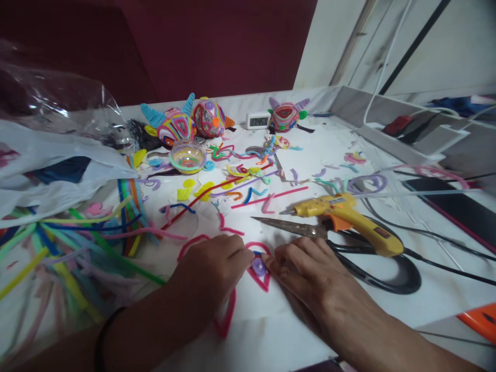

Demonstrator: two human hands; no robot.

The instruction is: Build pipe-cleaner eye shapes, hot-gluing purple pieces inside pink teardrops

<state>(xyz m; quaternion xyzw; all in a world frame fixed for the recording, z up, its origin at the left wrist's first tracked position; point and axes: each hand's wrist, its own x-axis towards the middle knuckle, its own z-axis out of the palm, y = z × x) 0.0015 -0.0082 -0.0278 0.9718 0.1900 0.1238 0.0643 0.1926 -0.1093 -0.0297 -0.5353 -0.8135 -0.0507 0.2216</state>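
Observation:
My left hand [217,266] and my right hand [312,268] meet over the white work surface, fingers closed with the tips almost touching. Between them lies a small blue pipe cleaner piece [257,253], its ends at my fingertips. Just below it is a round purple piece [259,267] with a shiny bead-like centre. A pink pipe cleaner outline [265,285], pointed at the bottom, surrounds both. Another pink pipe cleaner outline [226,328] is partly hidden under my left hand.
Black-handled scissors [310,230] and a yellow glue gun [349,214] lie to the right. Loose pipe cleaners [77,258] are heaped at left. Behind stand several colourful horned or round figures [174,124], a clear bowl [188,157] and a digital timer [258,121]. A phone [453,206] lies far right.

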